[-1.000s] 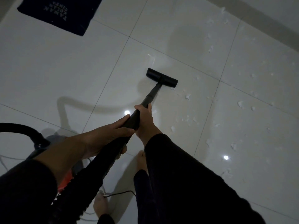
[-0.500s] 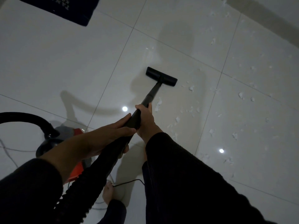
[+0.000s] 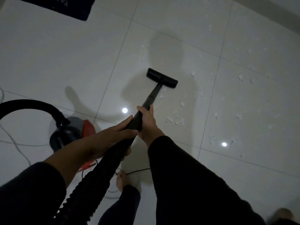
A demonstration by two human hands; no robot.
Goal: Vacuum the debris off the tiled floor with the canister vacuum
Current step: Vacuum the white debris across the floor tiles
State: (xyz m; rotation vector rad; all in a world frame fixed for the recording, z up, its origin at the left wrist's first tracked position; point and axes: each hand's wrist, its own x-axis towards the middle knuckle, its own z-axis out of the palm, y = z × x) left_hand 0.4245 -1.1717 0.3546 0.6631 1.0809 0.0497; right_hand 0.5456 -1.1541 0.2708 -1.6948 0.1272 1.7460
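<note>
Both hands grip the black vacuum wand [image 3: 150, 99]. My right hand [image 3: 148, 122] holds it further down the tube, my left hand [image 3: 112, 137] just behind, near the ribbed hose [image 3: 90, 184]. The flat black floor head [image 3: 161, 78] rests on the pale tiled floor [image 3: 65, 54]. White scraps of debris [image 3: 177, 118] lie scattered right of the wand and head, across the tiles to the right. The red and dark canister [image 3: 71, 132] sits at my left, its hose arching up over it.
A dark mat [image 3: 56, 5] lies at the top left. Thin cords [image 3: 17, 143] trail over the floor on the left and by my bare foot [image 3: 121, 181]. A wall base runs along the top right. Ceiling lights reflect in the tiles.
The view has tilted down and left, so more of the canister shows. The floor head has slid slightly back toward me, with scraps now right beside the wand.
</note>
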